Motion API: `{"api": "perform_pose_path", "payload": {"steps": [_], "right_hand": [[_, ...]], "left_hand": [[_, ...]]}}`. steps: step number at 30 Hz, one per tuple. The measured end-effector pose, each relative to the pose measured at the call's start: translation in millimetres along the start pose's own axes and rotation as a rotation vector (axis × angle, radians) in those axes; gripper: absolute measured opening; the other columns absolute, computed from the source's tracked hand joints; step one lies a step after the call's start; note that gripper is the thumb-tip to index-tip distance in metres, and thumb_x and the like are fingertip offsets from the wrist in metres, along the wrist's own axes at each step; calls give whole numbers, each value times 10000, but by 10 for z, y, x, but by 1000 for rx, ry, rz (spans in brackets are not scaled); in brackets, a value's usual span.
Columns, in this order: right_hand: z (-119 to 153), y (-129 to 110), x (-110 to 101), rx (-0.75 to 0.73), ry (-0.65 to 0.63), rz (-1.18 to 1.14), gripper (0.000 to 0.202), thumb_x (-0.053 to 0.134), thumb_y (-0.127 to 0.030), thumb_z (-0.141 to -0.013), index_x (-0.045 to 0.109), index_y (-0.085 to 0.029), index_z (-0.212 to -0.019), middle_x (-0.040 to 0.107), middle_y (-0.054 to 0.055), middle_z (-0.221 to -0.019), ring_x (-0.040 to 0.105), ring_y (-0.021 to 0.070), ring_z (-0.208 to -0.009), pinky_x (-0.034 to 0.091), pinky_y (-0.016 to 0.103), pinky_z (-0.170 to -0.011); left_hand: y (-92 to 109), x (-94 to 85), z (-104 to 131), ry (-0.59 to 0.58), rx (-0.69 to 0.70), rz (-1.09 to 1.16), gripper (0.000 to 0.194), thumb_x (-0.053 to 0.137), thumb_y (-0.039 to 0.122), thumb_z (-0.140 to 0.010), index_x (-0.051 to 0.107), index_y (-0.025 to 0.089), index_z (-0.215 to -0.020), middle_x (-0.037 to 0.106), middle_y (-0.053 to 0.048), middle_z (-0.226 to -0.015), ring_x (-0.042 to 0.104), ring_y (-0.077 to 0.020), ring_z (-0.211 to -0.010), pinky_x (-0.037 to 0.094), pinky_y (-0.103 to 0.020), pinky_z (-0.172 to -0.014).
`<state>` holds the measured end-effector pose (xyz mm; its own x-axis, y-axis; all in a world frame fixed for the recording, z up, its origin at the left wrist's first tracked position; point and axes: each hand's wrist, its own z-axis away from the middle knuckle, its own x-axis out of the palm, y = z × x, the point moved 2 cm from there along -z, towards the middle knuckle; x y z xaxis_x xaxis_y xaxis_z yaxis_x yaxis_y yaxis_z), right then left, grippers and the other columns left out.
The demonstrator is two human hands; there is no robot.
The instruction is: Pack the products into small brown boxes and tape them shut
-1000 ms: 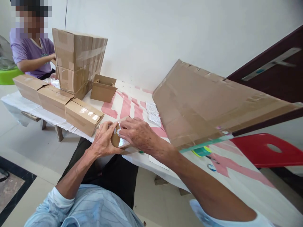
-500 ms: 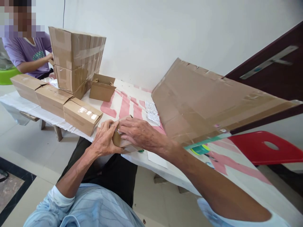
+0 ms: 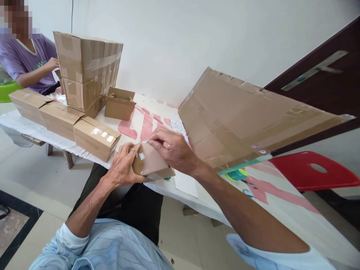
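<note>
A small brown cardboard box (image 3: 153,159) lies at the table's front edge, with a small white label and clear tape on its end. My left hand (image 3: 122,167) grips the box's left end, thumb below and fingers above. Over the upper edge of the box is my right hand (image 3: 170,148), its fingers pinched together on something small and shiny, too small to name. Left of my hands, a closed box (image 3: 95,137) with white labels on top ends a row of closed boxes.
Tall stacked cartons (image 3: 91,60) and an open box (image 3: 119,107) stand behind. A large cardboard sheet (image 3: 239,116) leans at the right, near a tape roll (image 3: 236,174) and a red stool (image 3: 315,170). A person (image 3: 36,71) sits far left.
My right hand has moved up and right off the box's end, uncovering the small white label. My left hand keeps its grip. The view has shifted slightly.
</note>
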<state>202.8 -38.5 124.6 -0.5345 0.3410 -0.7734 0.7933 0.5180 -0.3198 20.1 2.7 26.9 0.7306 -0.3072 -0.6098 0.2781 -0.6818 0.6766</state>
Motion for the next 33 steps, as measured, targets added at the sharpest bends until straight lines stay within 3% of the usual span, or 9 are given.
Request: {"api": "perform_pose_path", "payload": {"steps": [4, 8, 12, 17, 24, 29, 33], "right_hand": [[208, 276, -258, 263, 305, -75, 236, 613, -423, -1032, 669, -251, -882, 640, 22, -787, 588, 189, -710, 518, 343, -686], [801, 988, -299, 452, 506, -22, 263, 639, -484, -980, 657, -249, -864, 605, -4, -714, 548, 172, -639, 484, 319, -634], [1580, 1671, -199, 614, 522, 148, 351, 543, -558, -972, 572, -268, -777, 582, -4, -643, 534, 185, -615, 449, 325, -605], [2170, 2049, -10, 658, 504, 257, 408, 482, -573, -988, 468, -303, -683, 566, 13, -608, 522, 200, -628, 404, 337, -598], [2145, 2412, 206, 719, 371, 368, 423, 438, -450, -1095, 447, -295, -702, 634, 28, -717, 547, 206, -705, 427, 330, -653], [2040, 2623, 310, 789, 238, 437, 348, 570, -446, -1102, 637, -197, -868, 692, 18, -889, 608, 144, -760, 521, 299, -749], [2073, 2721, 399, 865, 147, 493, 304, 512, -308, -1110, 645, -202, -858, 732, 47, -903, 597, 163, -792, 464, 286, -762]], "left_hand": [[-101, -63, 17, -41, 5, 73, 1116, 968, 412, -628, 463, 220, -1604, 494, -182, -1495, 490, -429, -1431, 428, -600, -1227], [-356, -93, 101, -59, -24, 187, 1121, 918, 297, -651, 407, 215, -1645, 452, -171, -1572, 478, -402, -1483, 457, -529, -1247], [-726, 11, 214, -56, -106, 259, 1090, 900, 323, -684, 395, 255, -1646, 489, -146, -1587, 492, -396, -1494, 477, -562, -1229], [-1051, 171, 282, -57, -241, 433, 1137, 950, 418, -655, 390, 231, -1627, 479, -193, -1662, 444, -423, -1576, 426, -606, -1263], [-1055, 120, 176, -74, -273, 508, 1180, 996, 456, -608, 405, 249, -1608, 463, -201, -1704, 394, -460, -1611, 531, -584, -1195], [-1058, 99, 176, -73, -289, 469, 1200, 1010, 467, -595, 416, 260, -1617, 472, -191, -1704, 389, -474, -1611, 548, -579, -1185], [-1059, 103, 182, -83, -291, 466, 1207, 1004, 506, -611, 413, 260, -1634, 483, -193, -1694, 404, -472, -1603, 536, -600, -1192]]}}
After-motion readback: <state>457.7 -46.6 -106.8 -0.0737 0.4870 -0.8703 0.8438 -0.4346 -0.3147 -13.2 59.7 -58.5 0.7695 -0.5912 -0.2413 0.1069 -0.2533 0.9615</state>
